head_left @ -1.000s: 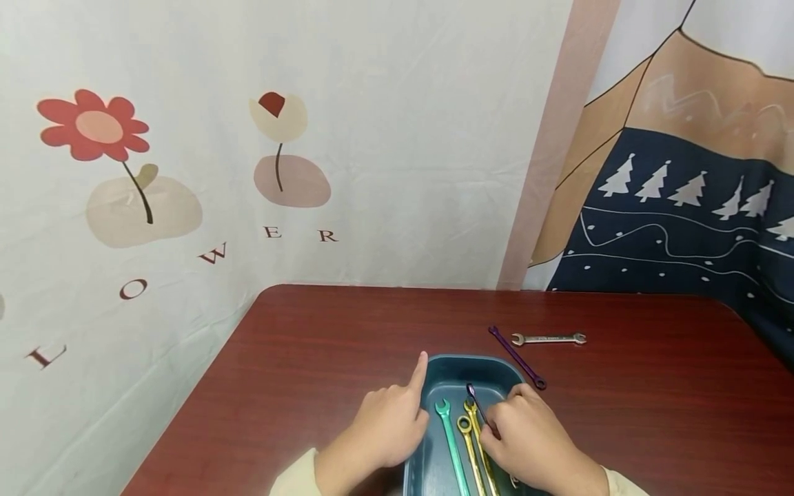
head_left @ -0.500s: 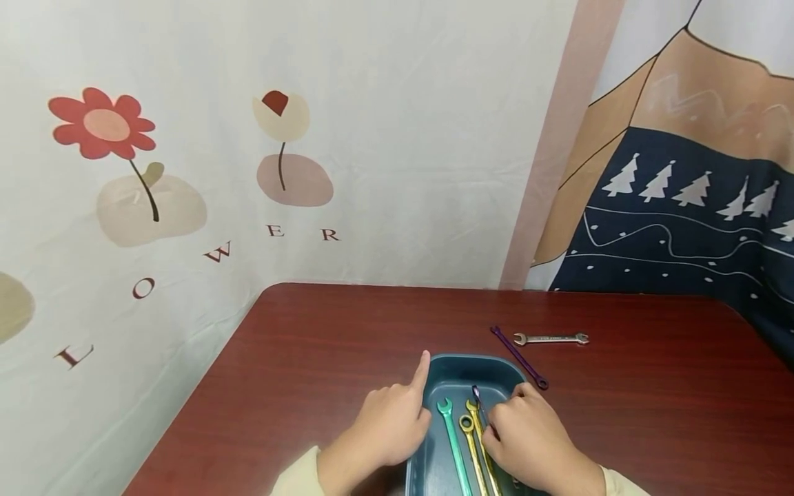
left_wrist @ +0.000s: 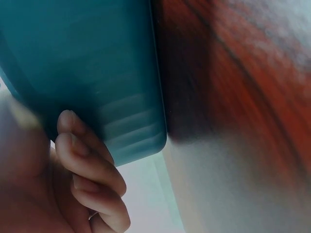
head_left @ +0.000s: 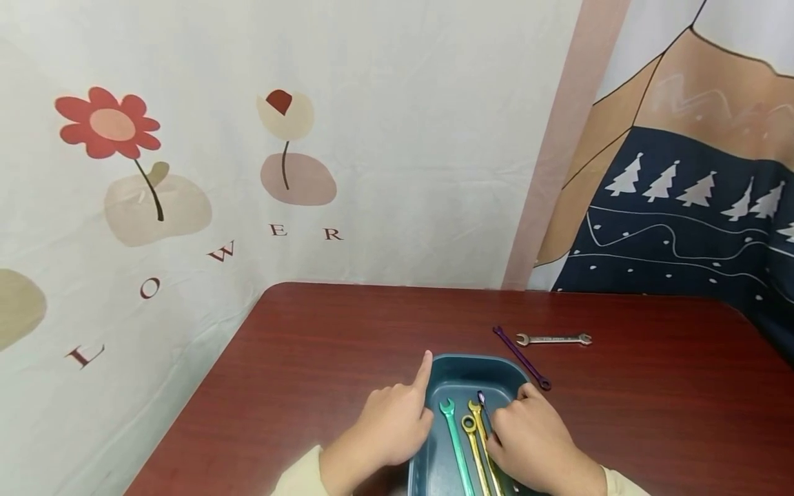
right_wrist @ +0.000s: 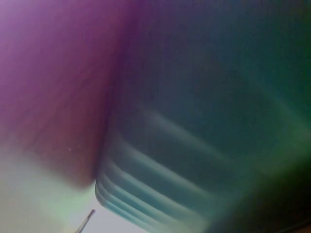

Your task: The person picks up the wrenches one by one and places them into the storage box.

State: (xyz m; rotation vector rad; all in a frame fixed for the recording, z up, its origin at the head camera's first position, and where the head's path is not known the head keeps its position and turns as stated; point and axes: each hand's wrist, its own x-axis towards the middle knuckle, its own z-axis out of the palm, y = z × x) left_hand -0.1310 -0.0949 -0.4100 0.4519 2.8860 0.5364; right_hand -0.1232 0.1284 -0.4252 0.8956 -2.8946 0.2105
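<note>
A blue-green tray (head_left: 477, 363) stands on the table, its near end cut off by the frame. My left hand (head_left: 397, 421) holds its left side, the index finger laid straight along the rim; in the left wrist view the other fingers (left_wrist: 87, 167) curl at the tray's outer wall (left_wrist: 131, 111). Over the right rim my right hand (head_left: 527, 437) grips the tray; its fingertips are hidden. Inside lie a green wrench (head_left: 455, 441), a gold ratchet wrench (head_left: 474, 451) and another gold wrench (head_left: 480, 427). A dark shiny wrench (head_left: 483, 403) shows partly beside the right thumb.
Beyond the tray's far right corner, a purple wrench (head_left: 521, 358) lies at a slant on the reddish-brown table (head_left: 347, 331). A silver open-end wrench (head_left: 554, 339) is just right of it. A printed curtain (head_left: 403, 138) hangs behind the table edge.
The dark wrench has shifted slightly right and nearer within the tray, closer under the right hand. Both hands keep their places on the tray; the whole view has drifted a little.
</note>
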